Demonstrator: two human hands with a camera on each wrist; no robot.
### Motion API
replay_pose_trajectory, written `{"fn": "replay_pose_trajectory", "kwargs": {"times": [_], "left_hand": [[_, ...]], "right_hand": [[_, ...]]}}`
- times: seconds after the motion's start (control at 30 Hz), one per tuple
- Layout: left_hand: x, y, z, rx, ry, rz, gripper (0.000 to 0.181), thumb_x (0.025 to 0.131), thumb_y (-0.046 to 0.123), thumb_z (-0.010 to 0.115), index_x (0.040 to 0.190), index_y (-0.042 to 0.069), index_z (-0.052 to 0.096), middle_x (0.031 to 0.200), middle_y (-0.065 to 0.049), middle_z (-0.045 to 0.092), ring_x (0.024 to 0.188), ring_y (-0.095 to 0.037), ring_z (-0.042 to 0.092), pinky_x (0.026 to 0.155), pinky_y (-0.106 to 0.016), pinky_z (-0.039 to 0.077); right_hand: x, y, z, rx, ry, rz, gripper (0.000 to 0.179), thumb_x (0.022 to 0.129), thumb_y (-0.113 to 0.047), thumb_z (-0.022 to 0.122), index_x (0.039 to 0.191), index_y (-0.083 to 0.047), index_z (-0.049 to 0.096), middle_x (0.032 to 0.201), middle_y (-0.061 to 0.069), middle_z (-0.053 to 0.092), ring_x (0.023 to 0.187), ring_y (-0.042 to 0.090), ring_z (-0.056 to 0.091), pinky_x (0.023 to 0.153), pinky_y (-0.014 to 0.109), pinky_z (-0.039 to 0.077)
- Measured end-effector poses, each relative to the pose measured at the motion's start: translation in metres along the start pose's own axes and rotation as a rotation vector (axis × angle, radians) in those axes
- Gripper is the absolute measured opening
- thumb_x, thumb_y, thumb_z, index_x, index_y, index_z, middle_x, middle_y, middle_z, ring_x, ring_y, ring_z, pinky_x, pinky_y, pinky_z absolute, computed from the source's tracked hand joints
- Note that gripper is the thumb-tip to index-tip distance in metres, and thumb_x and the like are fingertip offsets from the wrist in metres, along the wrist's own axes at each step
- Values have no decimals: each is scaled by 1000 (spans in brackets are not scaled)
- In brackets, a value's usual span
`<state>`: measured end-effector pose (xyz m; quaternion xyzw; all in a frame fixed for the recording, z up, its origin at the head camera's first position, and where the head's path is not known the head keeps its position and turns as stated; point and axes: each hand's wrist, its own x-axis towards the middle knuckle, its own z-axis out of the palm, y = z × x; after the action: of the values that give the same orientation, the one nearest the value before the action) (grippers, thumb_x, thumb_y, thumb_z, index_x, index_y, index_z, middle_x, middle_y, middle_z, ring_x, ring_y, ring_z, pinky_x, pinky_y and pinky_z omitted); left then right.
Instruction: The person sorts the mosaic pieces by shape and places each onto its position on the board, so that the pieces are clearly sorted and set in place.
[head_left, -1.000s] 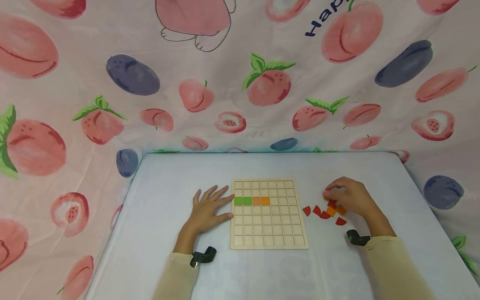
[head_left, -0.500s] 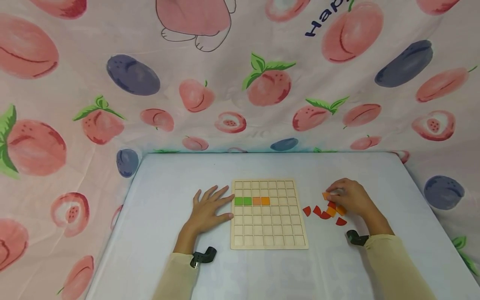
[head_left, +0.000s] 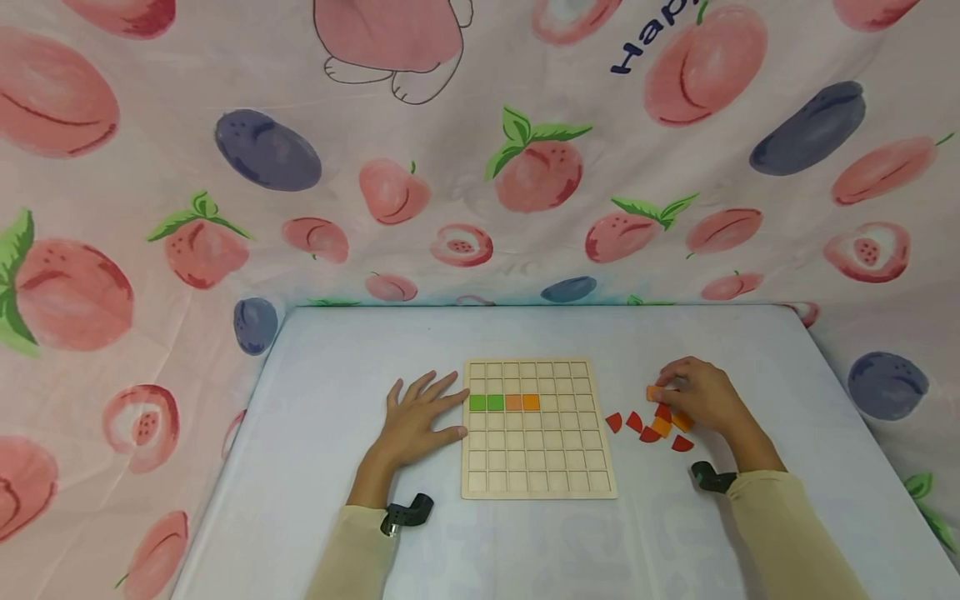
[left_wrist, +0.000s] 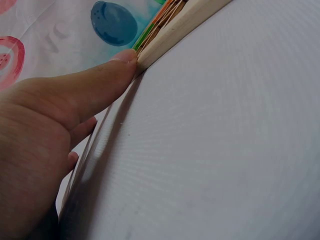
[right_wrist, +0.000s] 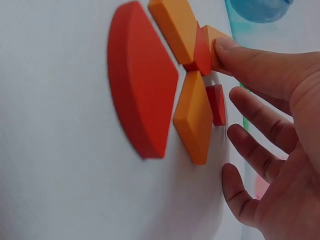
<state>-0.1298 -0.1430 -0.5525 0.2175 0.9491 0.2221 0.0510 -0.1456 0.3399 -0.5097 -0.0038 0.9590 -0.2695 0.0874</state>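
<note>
A wooden grid board (head_left: pixel 538 450) lies flat on the table, with two green tiles (head_left: pixel 486 403), a light orange tile (head_left: pixel 513 403) and an orange tile (head_left: pixel 531 402) in one row. My left hand (head_left: pixel 412 425) rests beside it, fingers spread, thumb and index fingertips at its left edge. In the left wrist view the thumb touches the board's side (left_wrist: pixel 165 42). To the right, my right hand (head_left: pixel 699 392) pinches an orange square tile (head_left: pixel 654 392) over a loose pile, its other fingers loosely bent. In the right wrist view the thumb covers part of that tile (right_wrist: pixel 213 34).
Beneath and beside the right hand lie several red quarter-round pieces (head_left: pixel 682 444) and orange square tiles (head_left: pixel 662 427), some touching. A white cloth (head_left: pixel 360 333) covers the table. Behind it hangs a fruit-print curtain (head_left: pixel 450 133).
My right hand has drawn back slightly to the right, and the orange tile at its fingertips shows more. One orange tile in the pile has shifted a little left. The left hand stays still.
</note>
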Motion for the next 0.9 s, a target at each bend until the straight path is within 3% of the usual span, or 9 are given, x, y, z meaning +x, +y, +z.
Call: {"fn": "replay_pose_trajectory", "kwargs": {"times": [0.37,0.8,0.9], "left_hand": [[0,-1,1,10,4,1,66,92,66,59,152,40,48,168,11,30,158,-28,18,121,-69,-1],[0,-2,2,15,7,-2,66,92,67,59,151,41,48,168,12,30,159,-27,17,121,-69,-1],[0,-2,3,13,8,-1,66,92,68,59,151,41,48,168,12,30,159,-27,17,121,-69,-1]], "right_hand": [[-2,-10,5,92,22,-21,21,92,-31,78,97,-10,74,126,18,63,120,39,53,99,59,51],[7,-42,20,200,9,-105,13,90,-27,80,90,-15,75,123,12,66,125,36,54,109,62,41],[11,-49,25,208,8,-149,14,89,-27,81,89,-15,74,120,11,67,121,34,56,108,60,44]]}}
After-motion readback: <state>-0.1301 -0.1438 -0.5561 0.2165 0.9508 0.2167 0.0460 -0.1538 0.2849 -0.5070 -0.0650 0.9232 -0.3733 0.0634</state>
